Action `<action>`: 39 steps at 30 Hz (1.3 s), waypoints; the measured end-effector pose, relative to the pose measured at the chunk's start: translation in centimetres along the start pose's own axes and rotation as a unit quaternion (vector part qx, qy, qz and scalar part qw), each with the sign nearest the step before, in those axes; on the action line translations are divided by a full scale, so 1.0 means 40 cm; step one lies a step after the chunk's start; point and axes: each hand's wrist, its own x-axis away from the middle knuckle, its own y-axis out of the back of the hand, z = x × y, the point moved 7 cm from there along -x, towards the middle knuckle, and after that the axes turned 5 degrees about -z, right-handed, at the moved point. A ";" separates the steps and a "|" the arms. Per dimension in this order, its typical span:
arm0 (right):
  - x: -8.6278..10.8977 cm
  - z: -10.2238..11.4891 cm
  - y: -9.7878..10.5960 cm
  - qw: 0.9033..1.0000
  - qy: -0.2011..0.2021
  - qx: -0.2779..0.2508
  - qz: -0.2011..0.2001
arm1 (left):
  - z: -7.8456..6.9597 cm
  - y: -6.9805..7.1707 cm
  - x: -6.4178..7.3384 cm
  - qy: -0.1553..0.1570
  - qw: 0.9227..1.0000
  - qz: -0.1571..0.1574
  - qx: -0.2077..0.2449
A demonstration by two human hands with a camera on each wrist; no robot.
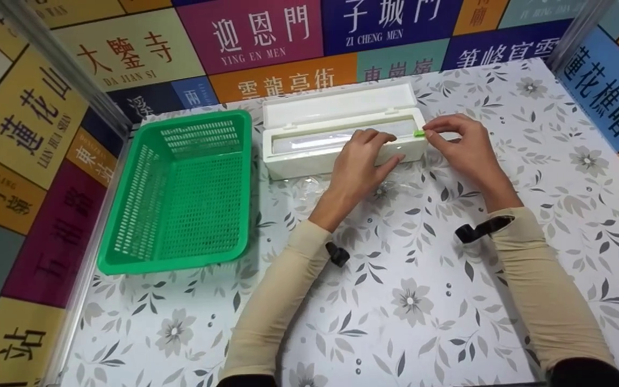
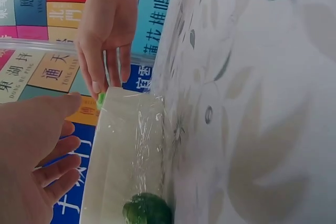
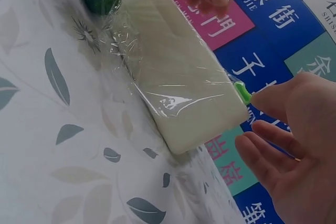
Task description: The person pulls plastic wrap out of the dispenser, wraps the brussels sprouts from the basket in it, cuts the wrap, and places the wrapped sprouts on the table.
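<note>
A long white cling film box (image 1: 309,166) stands on the table with its lid (image 1: 342,105) up and a roll of clear film (image 1: 315,142) inside. At the box's right end, my right hand (image 1: 462,145) pinches a small green slide cutter (image 1: 419,133) on the front rim between thumb and finger. My left hand (image 1: 360,156) hovers at the box's front rim, fingers loosely bent and holding nothing. Clear film (image 3: 173,98) hangs down the front of the box. In the left wrist view a dark green vegetable-like thing (image 2: 148,209) lies under the film; its kind is unclear.
A green plastic basket (image 1: 245,215) stands left of the box. Both rest on a table (image 1: 395,333) with a flowered cover. Panels with printed signs (image 1: 266,32) rise behind the table and along its sides.
</note>
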 end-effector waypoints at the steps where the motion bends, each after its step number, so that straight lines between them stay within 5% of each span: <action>1: 0.002 -0.001 -0.004 1.000 -0.003 -0.002 0.006 | -0.002 -0.008 -0.010 0.001 1.000 0.009 0.002; 7: 0.003 -0.010 -0.035 0.999 0.007 -0.018 0.048 | -0.007 -0.046 -0.057 0.013 0.998 0.051 0.019; 13: -0.001 -0.018 -0.066 0.996 -0.002 -0.042 0.078 | -0.014 -0.059 -0.080 0.019 0.998 0.062 0.025; 39: -0.009 -0.035 -0.089 0.989 -0.044 -0.104 0.092 | -0.025 -0.097 -0.105 0.026 0.997 0.071 0.026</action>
